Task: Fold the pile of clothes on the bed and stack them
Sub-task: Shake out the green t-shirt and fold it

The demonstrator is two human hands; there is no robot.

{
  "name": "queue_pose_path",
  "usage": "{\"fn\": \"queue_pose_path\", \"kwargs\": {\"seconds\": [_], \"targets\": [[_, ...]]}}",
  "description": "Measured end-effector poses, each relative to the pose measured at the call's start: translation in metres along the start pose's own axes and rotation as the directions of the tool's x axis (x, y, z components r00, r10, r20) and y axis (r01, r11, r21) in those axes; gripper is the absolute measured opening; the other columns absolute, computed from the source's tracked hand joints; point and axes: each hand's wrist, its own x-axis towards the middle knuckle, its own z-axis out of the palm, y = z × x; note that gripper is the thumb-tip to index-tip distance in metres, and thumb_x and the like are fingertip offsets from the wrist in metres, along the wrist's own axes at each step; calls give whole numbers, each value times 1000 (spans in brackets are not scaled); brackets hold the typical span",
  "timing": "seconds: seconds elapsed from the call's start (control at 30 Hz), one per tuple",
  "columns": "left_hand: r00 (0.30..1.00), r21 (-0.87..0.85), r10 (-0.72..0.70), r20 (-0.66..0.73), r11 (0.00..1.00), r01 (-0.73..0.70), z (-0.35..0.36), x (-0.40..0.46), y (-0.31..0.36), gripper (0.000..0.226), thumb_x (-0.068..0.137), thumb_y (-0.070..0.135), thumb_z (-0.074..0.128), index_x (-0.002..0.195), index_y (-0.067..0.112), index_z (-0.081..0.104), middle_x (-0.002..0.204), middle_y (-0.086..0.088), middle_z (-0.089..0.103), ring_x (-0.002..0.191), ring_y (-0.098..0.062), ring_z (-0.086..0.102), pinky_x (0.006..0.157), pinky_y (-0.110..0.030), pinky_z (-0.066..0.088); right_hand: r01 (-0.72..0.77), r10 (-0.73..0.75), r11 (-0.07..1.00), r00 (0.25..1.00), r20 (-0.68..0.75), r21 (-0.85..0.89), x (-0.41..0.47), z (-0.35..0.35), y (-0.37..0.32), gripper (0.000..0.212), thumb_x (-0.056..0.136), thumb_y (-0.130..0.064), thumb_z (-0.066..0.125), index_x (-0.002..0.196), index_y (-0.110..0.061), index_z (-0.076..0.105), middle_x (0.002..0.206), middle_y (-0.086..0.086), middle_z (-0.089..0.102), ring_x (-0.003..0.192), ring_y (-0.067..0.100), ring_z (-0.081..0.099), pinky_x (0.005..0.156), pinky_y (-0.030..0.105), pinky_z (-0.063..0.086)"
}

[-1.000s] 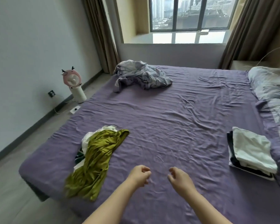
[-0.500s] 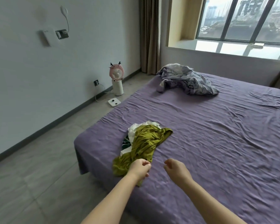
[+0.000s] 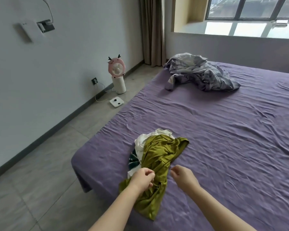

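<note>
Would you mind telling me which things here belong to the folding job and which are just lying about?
Job: green garment; white garment beneath it; dark patterned garment; left hand; right hand; bed.

Lying about: grey bedding; pink fan; white floor device; curtain.

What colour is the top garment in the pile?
Olive green; the top garment shows plainly in the head view, lying over white and dark green pieces.
</note>
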Motion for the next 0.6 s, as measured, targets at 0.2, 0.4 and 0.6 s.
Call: {"fn": "queue_pose_path", "kwargs": {"seconds": [0.2,0.4,0.6], "targets": [[997,35,-61,56,998,59,-2,70,8,21,98,22,48,112,15,62,89,1,64,68,-10,60,65,-21,49,-95,92,994,995,45,49,66,-4,6,20,95,-30,51,100,-18,66,101,-2,68,92,15,61,76,30,48],[989,127,-100,105,988,86,-4,148,15,22,97,29,48,113,21,61,100,1,66,92,-14,62,89,-33,54,-231,220,969,969,116,91,124,5,20,21,96,-30,50,105,-19,65,107,-2,67,99,15,61,80,28,47],[987,246,-69,142,969,32,-6,241,12,30,98,30,47,124,21,59,123,3,60,109,-12,54,98,-28,44,-383,346,898,919,191,216,184,47,32,23,96,-32,52,109,-16,63,110,1,67,90,11,56,67,16,39]]}}
